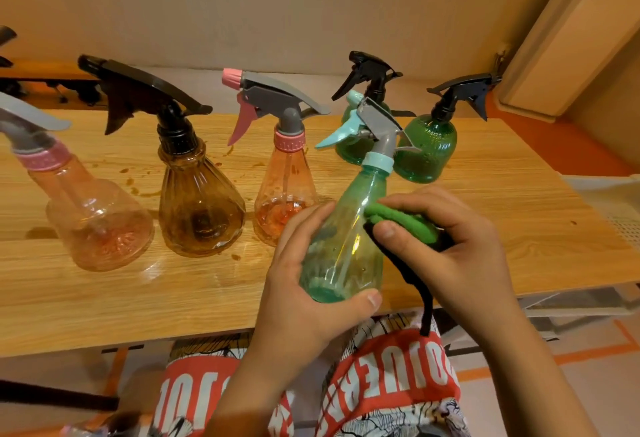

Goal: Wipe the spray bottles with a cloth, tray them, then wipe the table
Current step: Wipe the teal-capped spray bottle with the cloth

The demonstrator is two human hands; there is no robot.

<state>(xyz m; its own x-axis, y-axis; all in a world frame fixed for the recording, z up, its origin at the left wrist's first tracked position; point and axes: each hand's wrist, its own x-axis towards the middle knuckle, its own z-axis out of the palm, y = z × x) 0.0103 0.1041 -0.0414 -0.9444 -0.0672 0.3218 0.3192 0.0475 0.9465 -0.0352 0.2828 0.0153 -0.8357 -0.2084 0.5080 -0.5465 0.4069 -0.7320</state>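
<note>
My left hand (pixel 298 284) grips the base of a clear green spray bottle (pixel 349 228) with a pale blue trigger, tilted above the table's front edge. My right hand (pixel 446 239) holds a folded green and black cloth (pixel 401 220) against the bottle's right side. On the wooden table (pixel 104 298) stand a pink bottle (pixel 97 218) at far left, a brown bottle (pixel 199 211) with a black trigger, and a pink bottle (pixel 282 187) with a grey and pink trigger. Two green bottles stand behind, one (pixel 427 149) at right, the other (pixel 349 145) partly hidden.
Brown splashes (pixel 133 183) stain the table between the bottles. A white perforated tray or basket (pixel 609 204) sits off the table's right end. My patterned red and white clothing (pixel 381 384) shows below the front edge. A wall runs behind the table.
</note>
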